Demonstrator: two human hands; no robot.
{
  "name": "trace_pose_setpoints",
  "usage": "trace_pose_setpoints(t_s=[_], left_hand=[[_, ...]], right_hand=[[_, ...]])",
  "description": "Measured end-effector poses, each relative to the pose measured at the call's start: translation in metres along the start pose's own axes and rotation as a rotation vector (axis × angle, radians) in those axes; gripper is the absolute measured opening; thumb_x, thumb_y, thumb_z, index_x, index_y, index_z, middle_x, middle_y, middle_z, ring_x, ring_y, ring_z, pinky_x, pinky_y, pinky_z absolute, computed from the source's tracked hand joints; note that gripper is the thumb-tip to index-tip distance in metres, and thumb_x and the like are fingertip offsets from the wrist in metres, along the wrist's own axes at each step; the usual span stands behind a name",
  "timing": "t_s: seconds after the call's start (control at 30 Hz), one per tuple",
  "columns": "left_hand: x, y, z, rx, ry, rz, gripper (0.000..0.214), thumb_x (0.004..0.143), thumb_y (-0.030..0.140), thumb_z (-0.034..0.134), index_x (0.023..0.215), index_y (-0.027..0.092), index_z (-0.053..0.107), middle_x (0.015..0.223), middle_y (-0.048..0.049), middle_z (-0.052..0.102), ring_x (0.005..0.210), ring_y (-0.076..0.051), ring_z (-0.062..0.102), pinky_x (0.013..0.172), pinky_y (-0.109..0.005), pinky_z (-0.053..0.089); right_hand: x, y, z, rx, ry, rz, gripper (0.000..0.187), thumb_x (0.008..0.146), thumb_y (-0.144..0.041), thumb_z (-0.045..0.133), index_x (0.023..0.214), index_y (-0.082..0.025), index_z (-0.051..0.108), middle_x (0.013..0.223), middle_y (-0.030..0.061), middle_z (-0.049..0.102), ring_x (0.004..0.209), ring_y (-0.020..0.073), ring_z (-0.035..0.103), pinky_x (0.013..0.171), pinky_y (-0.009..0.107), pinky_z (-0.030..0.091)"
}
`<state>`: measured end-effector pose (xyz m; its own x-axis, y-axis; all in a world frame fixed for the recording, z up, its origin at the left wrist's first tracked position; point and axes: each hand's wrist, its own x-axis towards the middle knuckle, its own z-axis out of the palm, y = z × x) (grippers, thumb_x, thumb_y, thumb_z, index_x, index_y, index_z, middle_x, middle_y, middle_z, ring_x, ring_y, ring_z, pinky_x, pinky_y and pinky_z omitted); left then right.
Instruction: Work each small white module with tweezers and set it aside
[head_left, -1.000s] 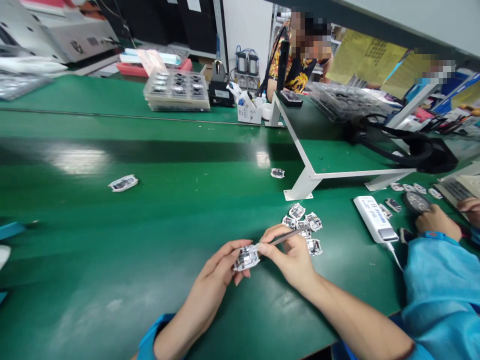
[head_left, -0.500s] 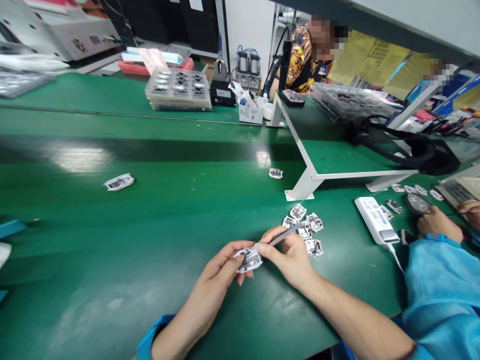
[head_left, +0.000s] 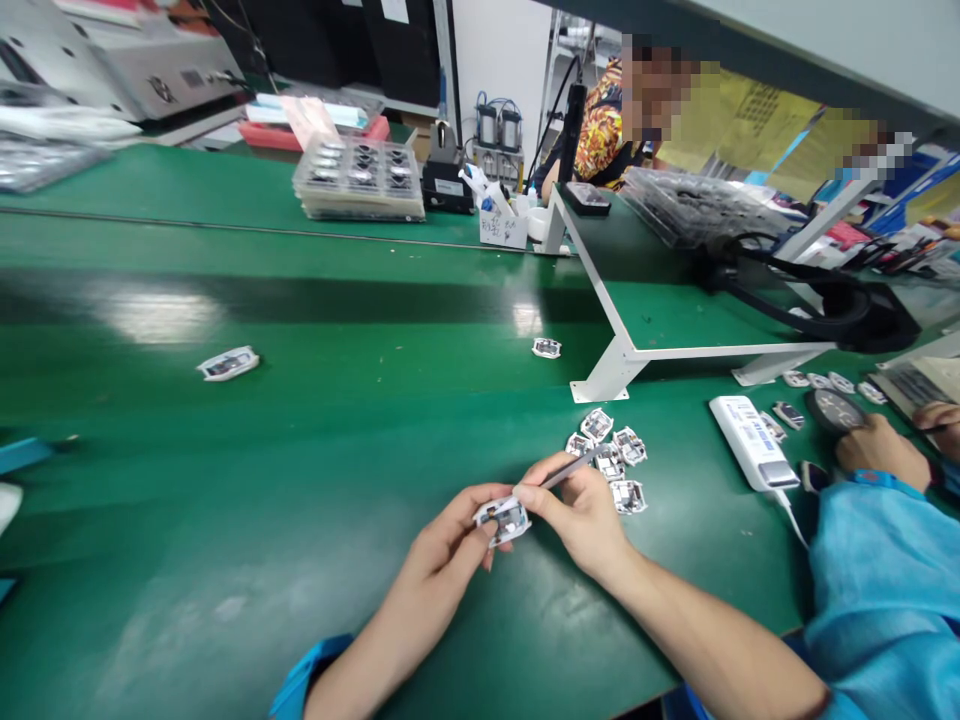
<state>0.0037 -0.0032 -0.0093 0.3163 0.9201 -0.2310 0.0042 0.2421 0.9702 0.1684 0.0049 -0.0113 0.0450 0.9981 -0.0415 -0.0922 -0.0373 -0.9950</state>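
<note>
Green table [head_left: 262, 500]; left grip [head_left: 448, 552] pinches casing [head_left: 511, 520], right grip [head_left: 586, 515] pinches tool [head_left: 576, 466]; box [head_left: 503, 229] writing unreadable.

Left arm: bright blue cloth sleeve [head_left: 295, 688], matt, its loose cuff gaping around the forearm – outer face plain blue, inside of the opening much darker, nearly black in the shade. Edge slightly angular, as if the fabric is folded; stitching too blurred to make out. Left hand [head_left: 452, 548] bare, slender fingers. Right hand [head_left: 585, 515] likewise bare, as is the long forearm behind it. Blue cloth [head_left: 862, 704] shows at the right elbow – cannot tell whether it is the wearer's own sleeve or a neighbour's.
</note>
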Motion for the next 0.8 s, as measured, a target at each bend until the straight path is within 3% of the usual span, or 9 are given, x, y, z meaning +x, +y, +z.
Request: trace_pose_setpoints(t_s=[0.37,0.8], left_hand=[[-0.0002,0.0086,-0.0025,0.083,0.003,0.009,0.023,0.081,0.029,0.061,0.101,0.021,0.07,0.067,-0.0004,0.066,0.06,-0.017,0.055,0.06,-0.028,0.045],[-0.0012,0.0076,-0.0092,0.212,-0.061,0.021,0.029,0.083,0.03,0.06,0.11,0.022,0.069,0.084,-0.0037,0.073,0.076,-0.022,0.064,0.071,-0.029,0.049]], right_hand=[[0.0008,-0.0036,-0.0011,-0.039,-0.005,-0.049,0.019,0.073,-0.034,0.08,0.074,-0.02,0.067,0.069,0.0001,0.069,0.067,0.0168,0.063,0.067,0.031,0.051],[-0.002,-0.0069,-0.0037,-0.14,-0.076,-0.223,0.01,0.078,-0.027,0.076,0.075,-0.022,0.068,0.076,0.0023,0.069,0.074,0.019,0.065,0.071,0.034,0.052]])
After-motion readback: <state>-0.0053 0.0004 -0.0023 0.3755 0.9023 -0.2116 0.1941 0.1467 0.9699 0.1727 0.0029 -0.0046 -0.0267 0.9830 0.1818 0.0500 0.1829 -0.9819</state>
